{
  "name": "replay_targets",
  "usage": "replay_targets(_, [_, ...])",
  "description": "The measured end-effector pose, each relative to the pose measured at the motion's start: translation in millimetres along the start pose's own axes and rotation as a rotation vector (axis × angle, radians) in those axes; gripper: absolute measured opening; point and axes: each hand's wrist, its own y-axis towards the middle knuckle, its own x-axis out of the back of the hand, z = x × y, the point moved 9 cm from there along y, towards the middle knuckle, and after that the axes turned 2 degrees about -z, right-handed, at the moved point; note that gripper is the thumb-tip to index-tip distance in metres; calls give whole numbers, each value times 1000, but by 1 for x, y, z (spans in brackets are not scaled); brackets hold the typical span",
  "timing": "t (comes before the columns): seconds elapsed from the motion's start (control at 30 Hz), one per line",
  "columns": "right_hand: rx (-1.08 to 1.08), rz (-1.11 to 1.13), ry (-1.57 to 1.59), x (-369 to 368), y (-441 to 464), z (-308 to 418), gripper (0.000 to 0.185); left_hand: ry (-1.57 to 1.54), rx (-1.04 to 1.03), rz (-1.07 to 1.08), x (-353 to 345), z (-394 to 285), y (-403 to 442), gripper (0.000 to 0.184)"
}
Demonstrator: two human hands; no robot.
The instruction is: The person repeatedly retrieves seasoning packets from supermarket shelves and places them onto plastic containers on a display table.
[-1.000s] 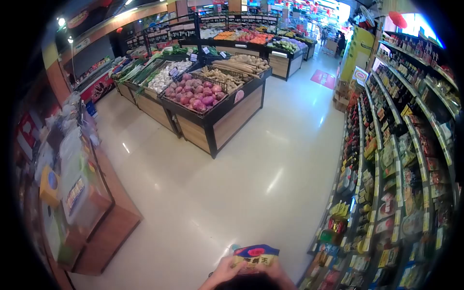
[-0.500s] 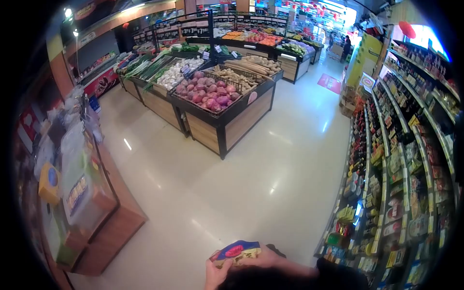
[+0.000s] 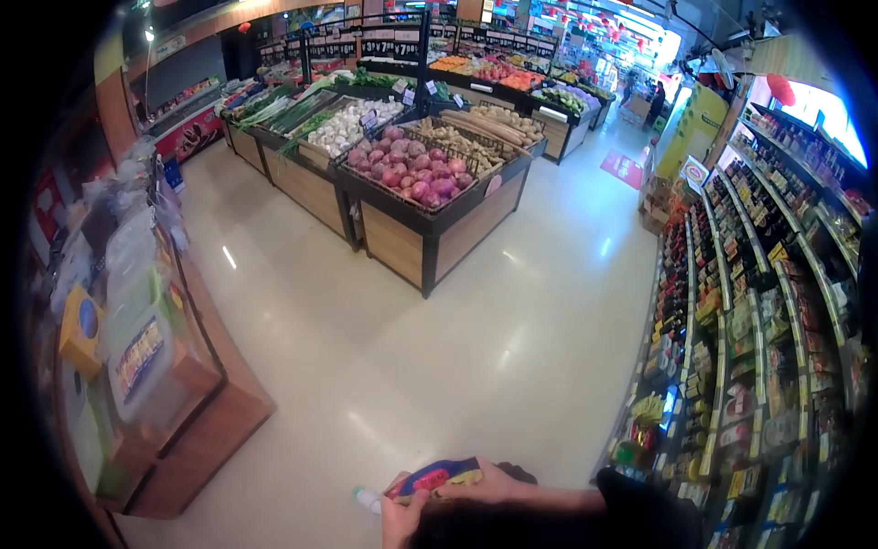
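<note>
At the bottom of the view, my two hands are closed on a blue packet (image 3: 444,474) with a red label and a yellowish lower part. My left hand (image 3: 402,518) grips its left end, thumb on the front. The right end is in my right hand (image 3: 497,485); part of that hand's fingers is hidden behind the packet. Just left of my left hand shows a small white and green object (image 3: 368,500), perhaps a bottle end; how it is held I cannot tell.
A produce stand with red onions (image 3: 412,172) is ahead. On the left stands a brown counter (image 3: 224,439) with plastic bins (image 3: 146,352) and a yellow box (image 3: 82,331). Long shelves of packaged goods (image 3: 732,366) line the right. Pale floor (image 3: 439,366) lies between; people (image 3: 655,102) are far back.
The white and green object has come into sight beside my left hand. The packet has tilted and shifted slightly left. The camera view has moved a little.
</note>
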Motion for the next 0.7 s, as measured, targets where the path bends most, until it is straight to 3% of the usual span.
replay_targets(0.17, [118, -179, 108, -45, 35, 30, 26, 33, -13, -134, 52, -47, 5, 10])
replay_targets(0.37, [297, -182, -132, -101, 78, 52, 21, 213, -102, -89, 118, -83, 9, 10])
replay_targets(0.4, [292, -158, -125, -114, 84, 55, 18, 269, -146, -27, 128, -93, 12, 11])
replay_targets(0.5, [232, -117, -32, -151, 108, 51, 16, 51, -152, -92, 170, -119, 13, 11])
replay_targets(0.57, [246, -53, -125, -178, 124, 54, 13, 150, -285, -31, 205, -109, 13, 10])
replay_targets(0.6, [170, -22, -26, -190, 129, 44, 12, 214, -344, -29, 224, -108, 4, 9])
replay_targets(0.63, [83, 16, 63, -206, 138, 34, 12, 233, -293, -33, 234, -117, 1, 7])
replay_targets(0.7, [122, -15, 51, -218, 151, 26, 13, 268, -251, -61, 246, -144, -2, 7])
